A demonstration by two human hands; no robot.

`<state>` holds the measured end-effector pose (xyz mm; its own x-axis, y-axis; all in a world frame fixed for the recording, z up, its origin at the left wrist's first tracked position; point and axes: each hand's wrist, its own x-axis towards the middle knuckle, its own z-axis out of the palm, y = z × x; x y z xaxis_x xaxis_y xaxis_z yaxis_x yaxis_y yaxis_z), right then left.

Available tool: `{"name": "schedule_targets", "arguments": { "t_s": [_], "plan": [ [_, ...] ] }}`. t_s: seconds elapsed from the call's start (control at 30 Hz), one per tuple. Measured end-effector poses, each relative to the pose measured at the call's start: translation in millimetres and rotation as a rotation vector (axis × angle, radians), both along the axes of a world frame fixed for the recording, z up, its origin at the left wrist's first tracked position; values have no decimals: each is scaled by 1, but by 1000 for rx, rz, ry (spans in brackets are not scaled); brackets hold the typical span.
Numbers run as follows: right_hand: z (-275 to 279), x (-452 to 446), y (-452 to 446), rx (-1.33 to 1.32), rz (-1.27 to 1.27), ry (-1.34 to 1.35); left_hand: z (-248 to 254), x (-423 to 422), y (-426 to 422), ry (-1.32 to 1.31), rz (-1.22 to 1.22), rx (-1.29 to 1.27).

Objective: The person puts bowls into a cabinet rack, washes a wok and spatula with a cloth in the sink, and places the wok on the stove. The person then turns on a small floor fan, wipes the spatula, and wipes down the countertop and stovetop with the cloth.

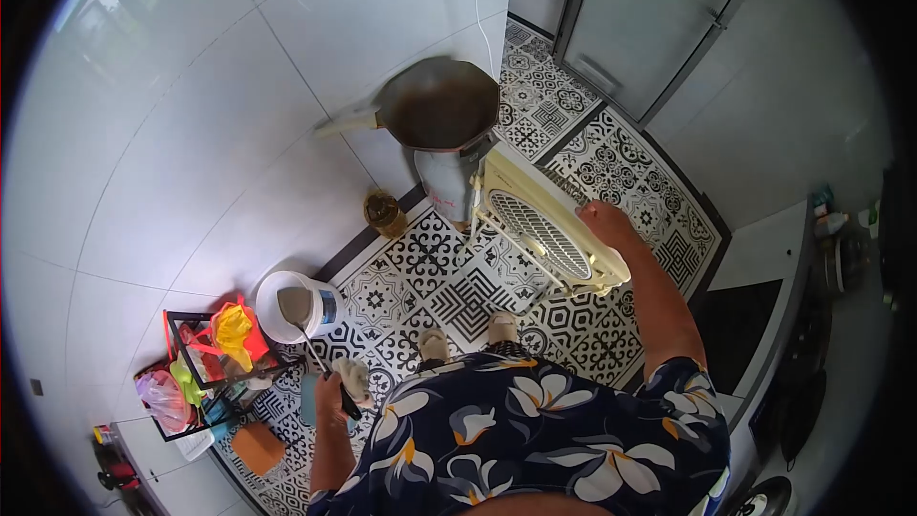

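My left hand (330, 397) is closed round the black handle of a metal spatula (296, 307). Its broad grey blade points away from me, over the mouth of a white bucket (330, 317); whether it touches the bucket I cannot tell. My right hand (607, 225) grips the upper edge of a cream plastic panel (540, 229) with an oval grille and thin rods along one side. The panel is tilted, and its kind is unclear. Behind it, a dark wok (441, 107) with a pale handle rests on a grey cylinder (444, 182) by the wall.
A brown-gold jar (384, 215) stands against the wall. Left of me, a black rack (205, 377) holds colourful bags, with an orange-brown box (258, 448) nearby. Patterned tiles (475, 298) cover the floor. A counter (759, 296) runs along the right, and a glass door (659, 19) is at the back.
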<state>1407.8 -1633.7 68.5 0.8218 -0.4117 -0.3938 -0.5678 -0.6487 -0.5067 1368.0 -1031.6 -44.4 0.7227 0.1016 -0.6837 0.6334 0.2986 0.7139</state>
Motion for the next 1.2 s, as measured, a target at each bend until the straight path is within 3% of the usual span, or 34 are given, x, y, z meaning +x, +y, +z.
{"name": "schedule_targets", "arguments": {
  "t_s": [0.07,0.2,0.27,0.33,0.47,0.53,0.57,0.73,1.0,1.07,1.2],
  "plan": [
    [-14,-2,-8,-117,119,-77,58,-2,-47,64,12,77],
    [-16,11,-19,6,78,23,44,-9,-67,89,34,12],
    [-34,14,-27,-111,50,-316,43,-11,-79,46,61,-176],
    [-39,20,-34,-106,96,-248,44,-13,-87,35,58,-195],
    [-23,24,-34,-22,139,-196,50,-15,-105,133,96,40],
    [-18,20,-30,-16,140,-99,70,-13,-118,117,85,-88],
    [-22,17,-29,-11,123,-180,74,-12,-115,101,5,-192],
    [-5,2,-5,-134,198,-276,75,-4,-117,125,21,-246],
    [-8,-10,35,-441,176,-83,38,29,-66,146,-75,-150],
    [-8,-4,41,-449,134,-37,34,40,-55,159,-98,-69],
    [-14,-1,34,-403,131,-60,22,51,-28,149,-94,-193]
  ]
}}
